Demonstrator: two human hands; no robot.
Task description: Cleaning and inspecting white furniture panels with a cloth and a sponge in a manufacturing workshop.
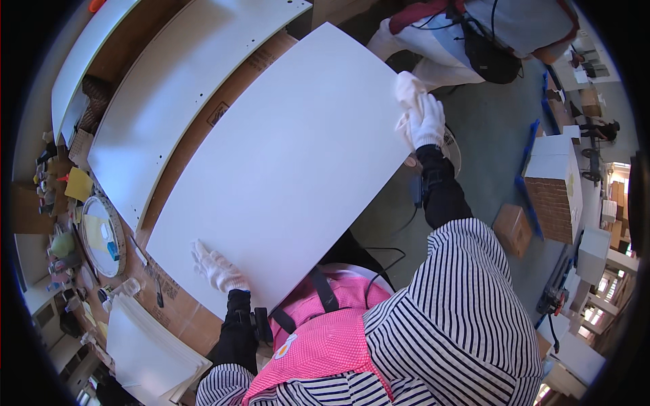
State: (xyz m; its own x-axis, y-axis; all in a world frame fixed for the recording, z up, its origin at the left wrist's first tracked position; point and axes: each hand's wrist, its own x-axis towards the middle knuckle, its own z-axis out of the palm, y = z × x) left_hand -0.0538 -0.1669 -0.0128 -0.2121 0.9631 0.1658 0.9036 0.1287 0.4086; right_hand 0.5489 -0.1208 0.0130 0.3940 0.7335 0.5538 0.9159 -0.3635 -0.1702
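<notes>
A large white panel [284,155] lies flat in front of me, reaching from near my waist toward the far side. My left hand [220,269], in a white knit glove, rests on the panel's near left part with its fingers spread. At the panel's right edge my right hand [426,122], gloved the same way, is closed on a pale cloth [408,98]. The cloth is bunched against the edge and partly hidden by the fingers.
Another white panel [189,74] with small holes lies beyond, on brown cardboard [177,308]. To the left are a round white lid [101,237], tools and stacked white sheets [145,345]. A person [474,40] stands at the far right. Cardboard boxes [512,230] sit on the floor.
</notes>
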